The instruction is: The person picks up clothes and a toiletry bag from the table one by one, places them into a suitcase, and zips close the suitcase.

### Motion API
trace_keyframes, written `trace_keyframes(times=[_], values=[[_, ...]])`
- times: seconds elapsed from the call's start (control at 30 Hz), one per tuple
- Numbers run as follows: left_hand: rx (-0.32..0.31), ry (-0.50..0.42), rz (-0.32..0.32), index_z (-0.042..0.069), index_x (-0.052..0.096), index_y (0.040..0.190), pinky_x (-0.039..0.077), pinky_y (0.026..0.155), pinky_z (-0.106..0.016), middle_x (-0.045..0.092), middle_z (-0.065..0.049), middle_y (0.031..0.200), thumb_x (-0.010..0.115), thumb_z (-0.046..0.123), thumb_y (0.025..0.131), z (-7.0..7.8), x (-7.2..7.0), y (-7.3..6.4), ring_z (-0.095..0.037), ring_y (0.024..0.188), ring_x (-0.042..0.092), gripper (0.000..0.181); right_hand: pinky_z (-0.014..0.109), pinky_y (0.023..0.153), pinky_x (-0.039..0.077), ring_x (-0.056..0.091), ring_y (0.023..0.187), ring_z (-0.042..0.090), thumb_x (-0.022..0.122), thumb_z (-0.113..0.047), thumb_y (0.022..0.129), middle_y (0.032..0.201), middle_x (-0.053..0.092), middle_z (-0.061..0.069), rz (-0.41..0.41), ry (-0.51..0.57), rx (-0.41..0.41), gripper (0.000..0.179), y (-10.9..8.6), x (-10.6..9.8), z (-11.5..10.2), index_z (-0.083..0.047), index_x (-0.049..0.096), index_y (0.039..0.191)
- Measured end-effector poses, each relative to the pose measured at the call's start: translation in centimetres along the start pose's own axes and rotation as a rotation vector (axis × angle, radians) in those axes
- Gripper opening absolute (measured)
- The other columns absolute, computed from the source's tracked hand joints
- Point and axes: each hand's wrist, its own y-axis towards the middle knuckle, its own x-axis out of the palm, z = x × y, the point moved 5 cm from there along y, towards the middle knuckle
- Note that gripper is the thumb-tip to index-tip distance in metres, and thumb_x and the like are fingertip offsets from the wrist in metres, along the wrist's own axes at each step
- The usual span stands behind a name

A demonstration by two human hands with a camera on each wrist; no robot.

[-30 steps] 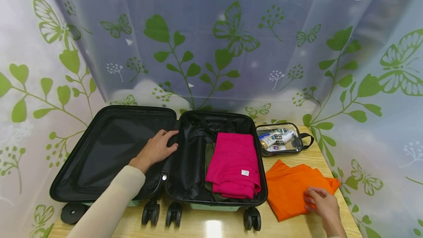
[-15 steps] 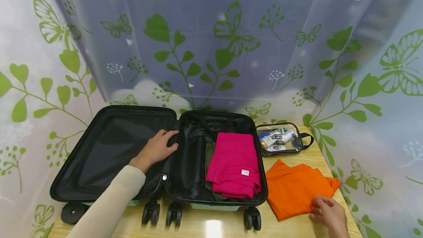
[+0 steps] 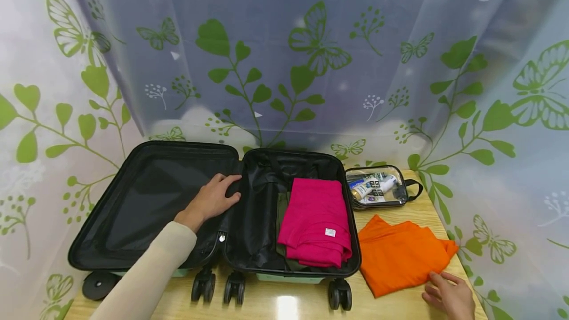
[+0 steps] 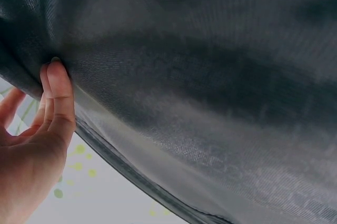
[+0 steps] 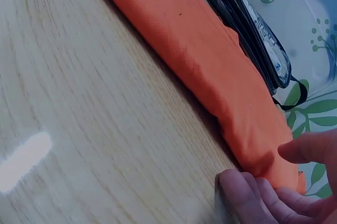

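While the left hand (image 3: 212, 197) rests at the middle of an unfolded suitcase (image 3: 153, 201), the right hand (image 3: 450, 294) is down at the near right edge of a folded orange cloth (image 3: 400, 256). The left fingers are extended and a little spread, and the wrist view shows their tips against dark lining (image 4: 210, 71); they curl round nothing. The right thumb stands apart from the other fingers, with a gap between: the thumb is over the cloth, while the fingers bend loosely by its edge, low at the tabletop (image 3: 311, 305). The right wrist view does not settle whether any fingertip reaches under the fabric, but the hand does not clasp it

The orange cloth lies flat on the wood, right of the suitcase and in front of a clear pouch (image 3: 378, 206). Its left side comes right up to the suitcase rim; whether they touch, I cannot tell. The pouch has black edging and a black strap (image 3: 414, 189), and tubes and bottles (image 3: 365, 188) show through it

Inside the suitcase's right half, a folded pink garment (image 3: 313, 209) with a white label (image 3: 330, 232) lies on a dark green cloth (image 3: 282, 211), which peeks out on the left. Black wheels (image 3: 340, 294) stick out at the near side. A pale sleeve (image 3: 151, 265) covers the left arm, and a curtain (image 3: 275, 127) printed with green leaves and butterflies hangs behind
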Motion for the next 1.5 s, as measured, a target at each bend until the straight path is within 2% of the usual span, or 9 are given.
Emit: trace_keyframes(times=[0.1, 0.33, 0.43, 0.63, 0.7, 0.9, 1.1, 1.23, 1.5], values=[[-0.001, -0.003, -0.002, 0.021, 0.047, 0.167, 0.052, 0.102, -0.068, 0.051, -0.024, 0.154, 0.06, 0.036, 0.111, 0.0, 0.0, 0.0, -0.05, 0.124, 0.064, 0.059, 0.041, 0.073, 0.068, 0.078, 0.069, 0.015, 0.069, -0.016, 0.106, 0.076, 0.07, -0.006, 0.007, -0.01, 0.025, 0.074, 0.1, 0.1, 0.1, 0.016, 0.026, 0.157], [-0.001, -0.001, 0.001, 0.02, 0.047, 0.167, 0.051, 0.103, -0.068, 0.051, -0.024, 0.154, 0.06, 0.036, 0.111, 0.0, 0.0, -0.1, -0.05, 0.123, 0.064, 0.06, 0.039, 0.074, 0.068, 0.078, 0.072, 0.011, 0.069, -0.022, 0.107, 0.08, 0.068, -0.011, -0.049, -0.026, 0.01, 0.097, 0.1, 0.6, 0.0, 0.01, 0.002, 0.17], [-0.001, 0.002, 0.0, 0.021, 0.047, 0.167, 0.052, 0.102, -0.067, 0.051, -0.024, 0.154, 0.06, 0.036, 0.111, 0.0, 0.1, -0.1, -0.05, 0.123, 0.064, 0.06, 0.038, 0.073, 0.068, 0.078, 0.071, 0.011, 0.07, -0.025, 0.106, 0.081, 0.069, -0.01, -0.037, -0.038, -0.003, 0.097, 0.0, 0.8, -0.2, 0.01, 0.004, 0.169], [0.001, 0.004, 0.001, 0.02, 0.047, 0.167, 0.052, 0.102, -0.067, 0.051, -0.024, 0.154, 0.06, 0.036, 0.111, 0.0, 0.1, -0.1, -0.049, 0.122, 0.065, 0.06, 0.035, 0.069, 0.067, 0.077, 0.067, 0.011, 0.074, -0.027, 0.103, 0.08, 0.069, -0.004, 0.033, -0.071, -0.008, 0.092, 0.2, 1.2, -0.3, 0.016, 0.02, 0.163], [0.0, 0.005, 0.003, 0.02, 0.047, 0.167, 0.052, 0.103, -0.067, 0.051, -0.024, 0.155, 0.06, 0.035, 0.111, 0.0, 0.1, -0.1, -0.05, 0.124, 0.064, 0.06, 0.034, 0.068, 0.067, 0.077, 0.065, 0.011, 0.076, -0.029, 0.102, 0.079, 0.068, -0.006, 0.047, -0.092, -0.018, 0.091, 0.3, 1.3, -0.3, 0.016, 0.024, 0.162], [-0.001, 0.007, 0.008, 0.021, 0.047, 0.167, 0.051, 0.104, -0.068, 0.051, -0.024, 0.154, 0.06, 0.036, 0.111, 0.1, 0.0, -0.2, -0.051, 0.125, 0.063, 0.06, 0.031, 0.065, 0.066, 0.076, 0.063, 0.01, 0.076, -0.026, 0.1, 0.074, 0.069, -0.01, 0.036, -0.133, -0.062, 0.089, 0.7, 2.0, -0.5, 0.016, 0.026, 0.161], [0.003, 0.008, 0.007, 0.02, 0.047, 0.167, 0.052, 0.102, -0.067, 0.052, -0.024, 0.153, 0.06, 0.036, 0.111, 0.3, 0.0, -0.2, -0.049, 0.121, 0.065, 0.06, 0.03, 0.061, 0.064, 0.074, 0.06, 0.01, 0.074, -0.015, 0.098, 0.071, 0.071, -0.007, 0.04, -0.106, -0.092, 0.085, 0.9, 2.5, -0.8, 0.014, 0.027, 0.161], [0.005, 0.008, 0.007, 0.02, 0.047, 0.167, 0.052, 0.101, -0.067, 0.052, -0.024, 0.153, 0.06, 0.036, 0.111, 0.3, 0.1, -0.1, -0.049, 0.12, 0.065, 0.06, 0.028, 0.065, 0.065, 0.07, 0.064, 0.005, 0.074, -0.012, 0.097, 0.074, 0.069, -0.009, 0.046, -0.078, -0.1, 0.084, 1.2, 2.6, -1.1, 0.014, 0.029, 0.162], [0.005, 0.011, 0.009, 0.02, 0.047, 0.167, 0.052, 0.102, -0.067, 0.051, -0.024, 0.153, 0.06, 0.035, 0.111, 0.3, 0.1, -0.1, -0.05, 0.121, 0.065, 0.06, 0.027, 0.068, 0.065, 0.07, 0.069, 0.003, 0.068, -0.012, 0.102, 0.081, 0.065, -0.011, 0.021, 0.029, -0.117, 0.082, 1.0, 3.3, -1.7, 0.012, 0.022, 0.166]])
